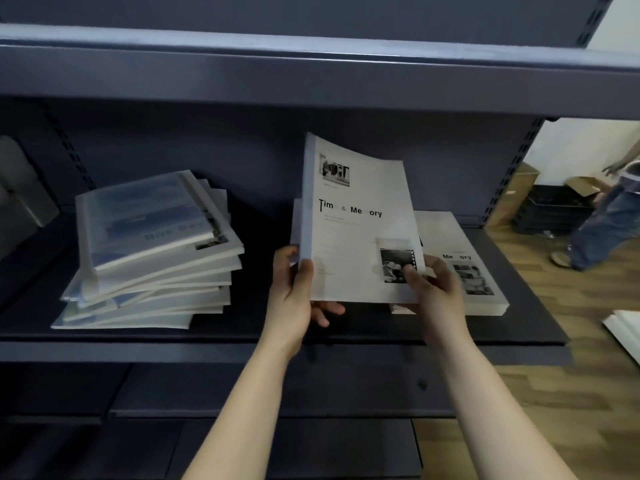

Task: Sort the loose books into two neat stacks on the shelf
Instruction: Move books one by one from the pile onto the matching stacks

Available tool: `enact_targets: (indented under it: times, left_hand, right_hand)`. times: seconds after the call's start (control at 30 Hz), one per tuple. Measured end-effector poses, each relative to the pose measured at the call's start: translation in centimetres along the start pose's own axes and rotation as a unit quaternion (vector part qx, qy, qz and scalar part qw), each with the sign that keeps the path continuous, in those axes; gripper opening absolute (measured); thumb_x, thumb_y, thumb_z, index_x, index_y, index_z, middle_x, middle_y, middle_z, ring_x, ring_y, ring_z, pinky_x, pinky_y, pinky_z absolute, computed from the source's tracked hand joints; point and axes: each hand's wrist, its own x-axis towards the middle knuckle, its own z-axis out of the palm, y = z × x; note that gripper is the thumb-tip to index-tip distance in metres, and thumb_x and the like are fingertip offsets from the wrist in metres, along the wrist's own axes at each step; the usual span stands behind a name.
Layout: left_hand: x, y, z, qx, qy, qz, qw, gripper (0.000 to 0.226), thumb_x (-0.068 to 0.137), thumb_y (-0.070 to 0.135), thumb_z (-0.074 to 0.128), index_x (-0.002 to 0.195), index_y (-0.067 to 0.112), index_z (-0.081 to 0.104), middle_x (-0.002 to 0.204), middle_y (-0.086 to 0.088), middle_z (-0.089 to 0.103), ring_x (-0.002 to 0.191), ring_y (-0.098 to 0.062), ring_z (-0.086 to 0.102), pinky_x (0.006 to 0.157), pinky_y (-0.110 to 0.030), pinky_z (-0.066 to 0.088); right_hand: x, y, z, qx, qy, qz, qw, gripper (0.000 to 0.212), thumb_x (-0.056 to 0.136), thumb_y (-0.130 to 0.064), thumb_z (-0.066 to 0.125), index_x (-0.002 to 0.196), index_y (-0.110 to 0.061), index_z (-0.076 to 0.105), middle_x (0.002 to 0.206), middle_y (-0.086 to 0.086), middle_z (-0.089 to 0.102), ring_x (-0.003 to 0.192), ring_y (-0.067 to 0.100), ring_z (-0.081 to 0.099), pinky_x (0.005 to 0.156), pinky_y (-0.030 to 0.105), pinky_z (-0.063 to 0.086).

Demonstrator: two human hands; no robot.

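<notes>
In the centre of the frame, we see the white book (356, 230) held between both hands, its cover facing us and printed with "Time & Memory". It stands tilted, the lower edge in the hands and the top edge leaning toward the back of the shelf (263, 327). Its lower right corner overlaps the right stack (464, 271), which lies flat on the shelf just behind and beside it, right of centre.

The left grip (294, 292) is clamped on the book's lower left corner, with the thumb (306, 271) on the front cover and the fingers (325, 310) curled under the bottom edge. The right grip (434, 289) is clamped on the lower right corner, its thumb pressed on the small black-and-white photo there and its fingers hidden behind the book. Both bare forearms rise from the bottom of the frame and converge on the book.

The book is a thin softcover with a matte pale cover, and its top edge bows in a gentle curve. A second pale edge shows behind its left side; we cannot tell whether that is another book. The right stack is squared and topped by a matching cover. In the left half of the frame sits the left stack (149, 251), fanned and uneven, with a glossy blue-and-white cover on top. The shelf is dark blue-grey metal with slotted uprights. At the right edge we see a wooden floor (554, 341) and a person in jeans (602, 223).
</notes>
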Motion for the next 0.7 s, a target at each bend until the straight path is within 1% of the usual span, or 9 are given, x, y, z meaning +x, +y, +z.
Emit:
enact_targets:
  times: [0.07,0.13,0.23,0.33,0.47,0.53,0.57,0.63,0.7]
  left_hand:
    - [0.1,-0.8,1.1,0.005,-0.020,-0.018,1.000,0.019,0.102,0.029,0.036,0.120,0.024,0.038,0.101,-0.007,0.066,0.057,-0.028,0.066,0.040,-0.026,0.046]
    - [0.3,-1.5,1.9,0.039,-0.032,-0.025,0.998,0.017,0.101,0.031,0.038,0.117,0.027,0.044,0.099,-0.006,0.065,0.060,-0.023,0.065,0.049,-0.029,0.052]
    - [0.8,-3.1,2.4,0.171,-0.048,0.001,0.984,0.017,0.100,0.036,0.039,0.112,0.032,0.050,0.097,0.006,0.062,0.076,-0.010,0.064,0.064,-0.024,0.054]
    - [1.2,-4.9,2.8,0.299,-0.064,0.049,0.951,0.019,0.099,0.036,0.041,0.109,0.029,0.055,0.095,0.013,0.061,0.087,0.000,0.058,0.075,-0.019,0.047]
    - [1.8,-7.0,3.8,0.399,-0.056,0.090,0.911,0.020,0.099,0.033,0.042,0.107,0.024,0.058,0.099,0.008,0.061,0.093,-0.010,0.055,0.083,-0.031,0.047]
    - [1.9,-7.6,4.2,0.455,-0.049,0.120,0.881,0.019,0.098,0.032,0.041,0.103,0.023,0.058,0.097,0.006,0.061,0.091,-0.014,0.054,0.084,-0.036,0.045]
    - [2.0,-7.8,4.4,0.479,-0.046,0.133,0.866,0.020,0.098,0.031,0.041,0.101,0.023,0.058,0.096,0.005,0.061,0.091,-0.015,0.053,0.083,-0.036,0.043]
    - [2.0,-8.0,4.7,0.515,-0.037,0.151,0.843,0.020,0.098,0.031,0.039,0.099,0.023,0.058,0.095,0.006,0.059,0.091,-0.015,0.051,0.081,-0.033,0.037]
    - [1.9,-8.2,4.9,0.542,-0.025,0.164,0.824,0.020,0.098,0.030,0.038,0.096,0.024,0.057,0.095,0.007,0.058,0.091,-0.014,0.049,0.080,-0.031,0.033]
  right_hand:
    - [0.5,0.2,-1.5,0.026,0.023,-0.003,0.999,0.015,0.090,-0.008,0.061,0.102,-0.017,0.062,0.098,0.009,0.071,0.095,0.030,0.065,0.083,0.046,0.052]
    - [1.0,0.1,-2.9,0.025,0.053,-0.016,0.998,0.016,0.090,-0.005,0.059,0.104,-0.013,0.063,0.098,0.009,0.070,0.094,0.029,0.064,0.083,0.043,0.050]
    - [2.0,-0.2,-5.4,-0.015,0.092,-0.046,0.995,0.016,0.088,-0.004,0.058,0.101,-0.010,0.065,0.097,0.013,0.069,0.089,0.028,0.064,0.081,0.042,0.051]
    - [3.0,-0.2,-8.0,-0.063,0.133,-0.059,0.987,0.015,0.086,-0.006,0.059,0.099,-0.011,0.065,0.096,0.016,0.070,0.086,0.031,0.066,0.078,0.046,0.053]
    - [3.9,0.5,-10.5,-0.126,0.178,-0.074,0.973,0.011,0.082,-0.014,0.061,0.087,-0.022,0.066,0.090,0.006,0.072,0.083,0.025,0.067,0.080,0.050,0.053]
    - [4.2,0.8,-11.3,-0.179,0.191,-0.090,0.961,0.012,0.082,-0.019,0.061,0.091,-0.023,0.067,0.091,0.001,0.072,0.086,0.023,0.067,0.081,0.047,0.054]
    - [4.4,0.9,-11.6,-0.209,0.192,-0.100,0.954,0.014,0.084,-0.019,0.061,0.096,-0.020,0.068,0.092,0.002,0.071,0.087,0.024,0.066,0.079,0.044,0.054]
    - [4.9,1.1,-12.0,-0.270,0.195,-0.120,0.935,0.018,0.087,-0.017,0.060,0.103,-0.012,0.066,0.094,0.006,0.070,0.090,0.027,0.064,0.073,0.034,0.045]
    - [5.2,1.4,-12.2,-0.308,0.199,-0.132,0.921,0.019,0.089,-0.017,0.058,0.105,-0.010,0.065,0.095,0.007,0.069,0.090,0.027,0.062,0.070,0.030,0.038]
